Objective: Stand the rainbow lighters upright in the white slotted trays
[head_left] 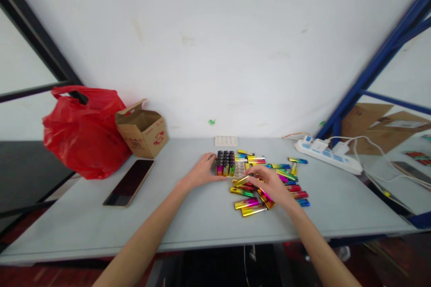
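Lighters with black tops [225, 157] stand upright in rows on the left part of a white holed tray [239, 169]. My left hand [204, 171] curves around the tray's left side, thumb along the front and fingers at the side, steadying it. Just right of the tray, my right hand [269, 183] pinches a yellow shiny lighter [242, 181] between thumb and fingers, held tilted over the pile. Beneath and around that hand lie several loose metallic lighters [254, 210] in yellow, red, green, blue and pink. Part of the pile is hidden by my right hand.
A second white holed tray [226, 141] is against the wall. To the left are a phone [129, 183], an open cardboard box [143, 132] and a red plastic bag [85, 132]. A white power strip [328, 156] with plugs and cables lies at the right. The table's front edge [215, 245] is near me.
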